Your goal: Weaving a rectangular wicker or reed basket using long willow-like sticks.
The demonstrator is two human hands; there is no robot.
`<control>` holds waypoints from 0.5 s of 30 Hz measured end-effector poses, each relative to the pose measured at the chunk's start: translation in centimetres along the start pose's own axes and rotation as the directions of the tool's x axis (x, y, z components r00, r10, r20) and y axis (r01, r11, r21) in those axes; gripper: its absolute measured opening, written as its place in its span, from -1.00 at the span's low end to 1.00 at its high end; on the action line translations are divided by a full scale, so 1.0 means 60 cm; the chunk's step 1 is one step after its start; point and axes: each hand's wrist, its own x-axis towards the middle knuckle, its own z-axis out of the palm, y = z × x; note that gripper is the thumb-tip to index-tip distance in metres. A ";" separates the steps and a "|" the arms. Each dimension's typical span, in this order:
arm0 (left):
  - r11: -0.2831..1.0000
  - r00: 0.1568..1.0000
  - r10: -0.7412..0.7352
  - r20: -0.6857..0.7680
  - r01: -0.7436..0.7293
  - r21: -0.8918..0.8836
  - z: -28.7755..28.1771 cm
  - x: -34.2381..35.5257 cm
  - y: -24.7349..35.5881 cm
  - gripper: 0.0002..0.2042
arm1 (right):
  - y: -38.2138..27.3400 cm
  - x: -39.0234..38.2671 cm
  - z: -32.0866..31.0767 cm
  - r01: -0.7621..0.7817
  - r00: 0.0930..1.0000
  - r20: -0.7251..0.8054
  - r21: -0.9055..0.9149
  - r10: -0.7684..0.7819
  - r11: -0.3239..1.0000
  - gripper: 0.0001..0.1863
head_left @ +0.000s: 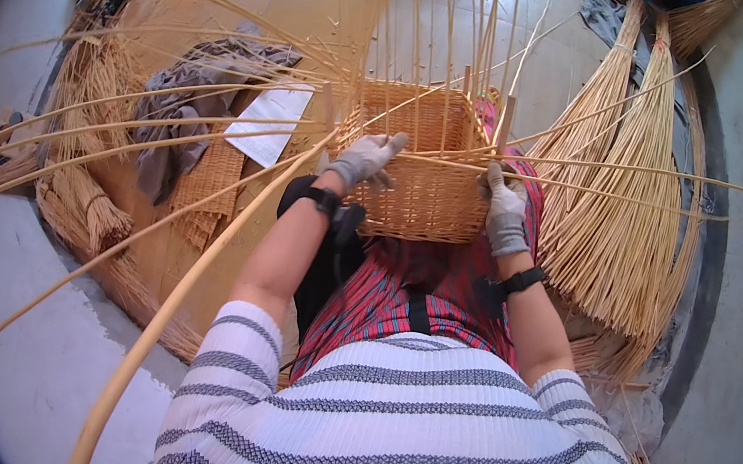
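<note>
A woven wicker basket (419,203) rests on my lap, tilted so that its open inside faces away from me. Long pale willow rods stick out from its rim on several sides. My left hand (367,160), in a grey-white glove, is at the near left rim with its fingers closed around a rod. At the near right corner, my gloved right hand (504,206) pinches a horizontal willow rod (589,190) beside a short flat wooden stake (505,122). The undersides of both hands' fingers are partly hidden.
Large bundles of willow rods (618,221) lie on the right. To the left are a grey cloth (178,122), a white paper sheet (270,124), a flat woven panel (210,177) and more bundles (87,204). A thick rod (179,299) slants past my left arm.
</note>
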 end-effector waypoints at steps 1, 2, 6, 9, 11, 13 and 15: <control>0.997 0.997 0.064 0.032 -0.066 0.036 -0.006 0.001 0.000 -0.43 | -0.001 -0.006 0.006 -0.012 0.999 -0.032 0.017 0.013 1.000 -0.77; 0.990 0.991 0.120 0.065 -0.124 0.067 -0.009 -0.004 -0.005 -0.46 | -0.007 -0.011 0.012 0.021 0.995 -0.100 -0.056 -0.026 0.998 -0.76; 0.980 0.982 0.189 0.011 -0.189 0.057 0.004 -0.016 -0.021 -0.69 | -0.044 -0.031 0.047 0.183 0.983 0.032 -0.062 -0.181 0.981 -0.79; 0.982 0.977 0.191 -0.096 -0.191 0.011 0.023 -0.009 -0.024 -0.77 | -0.088 -0.008 0.096 0.427 0.904 0.151 -0.247 -0.401 0.870 -0.77; 0.983 0.978 0.134 -0.161 -0.152 -0.105 0.033 -0.002 -0.026 -0.77 | -0.117 0.032 0.146 0.559 0.829 0.345 -0.503 -0.440 0.659 -0.75; 0.987 0.966 0.133 -0.220 -0.150 -0.062 0.042 0.000 -0.028 -0.69 | -0.135 0.080 0.207 0.517 0.852 0.482 -0.717 -0.203 0.467 -0.68; 0.977 0.955 0.145 -0.257 -0.179 -0.112 0.047 0.002 -0.029 -0.63 | -0.124 0.135 0.300 0.703 0.691 0.677 -0.548 -0.254 0.453 -0.53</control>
